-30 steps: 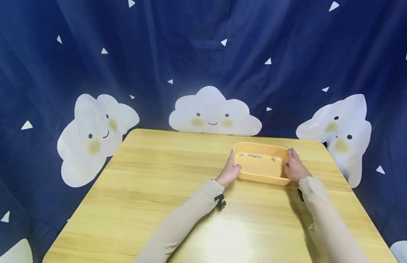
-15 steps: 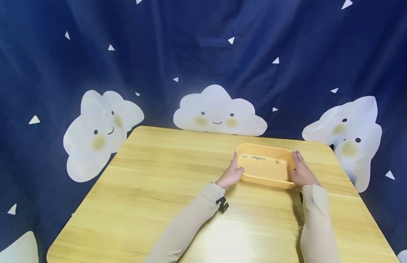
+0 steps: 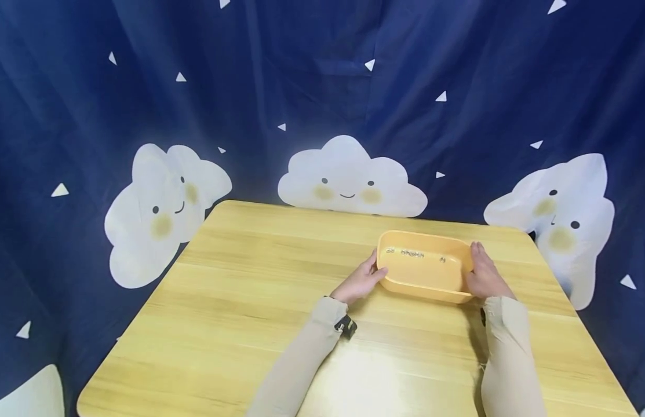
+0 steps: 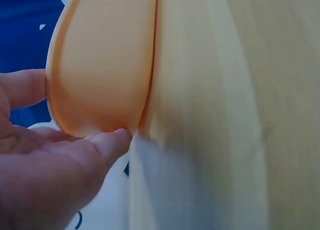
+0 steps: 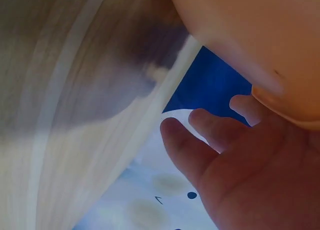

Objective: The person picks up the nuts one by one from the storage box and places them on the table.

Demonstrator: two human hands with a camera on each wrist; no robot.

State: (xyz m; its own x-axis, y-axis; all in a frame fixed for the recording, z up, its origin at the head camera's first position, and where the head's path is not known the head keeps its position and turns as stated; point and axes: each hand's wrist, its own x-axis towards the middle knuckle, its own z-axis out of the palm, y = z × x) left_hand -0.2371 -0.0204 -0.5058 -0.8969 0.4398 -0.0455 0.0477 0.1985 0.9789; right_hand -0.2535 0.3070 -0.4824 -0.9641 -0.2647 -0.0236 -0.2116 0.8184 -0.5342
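A shallow orange plastic box (image 3: 423, 291) is at the far right part of the wooden table in the head view. Several small shiny pieces (image 3: 412, 253) lie inside it along the far wall; they are too small to identify. My left hand (image 3: 360, 282) holds the box's left end, thumb over the rim and fingers outside. At the opposite end, my right hand (image 3: 488, 278) grips the wall, its fingers along the outside. The left wrist view shows the thumb and a finger against the box wall (image 4: 105, 60). In the right wrist view several fingers (image 5: 185, 145) extend beside the box; the thumb is hidden.
The wooden table (image 3: 239, 324) spreads to the left and front of the box. Behind it hangs a dark blue curtain (image 3: 312, 75) with printed clouds and white triangles. Both wrists carry black devices, one visible on the left wrist (image 3: 346, 326).
The head view has shifted slightly. Both hands keep hold of the box, which has come a little nearer to me. The small pieces stay in about the same arrangement.
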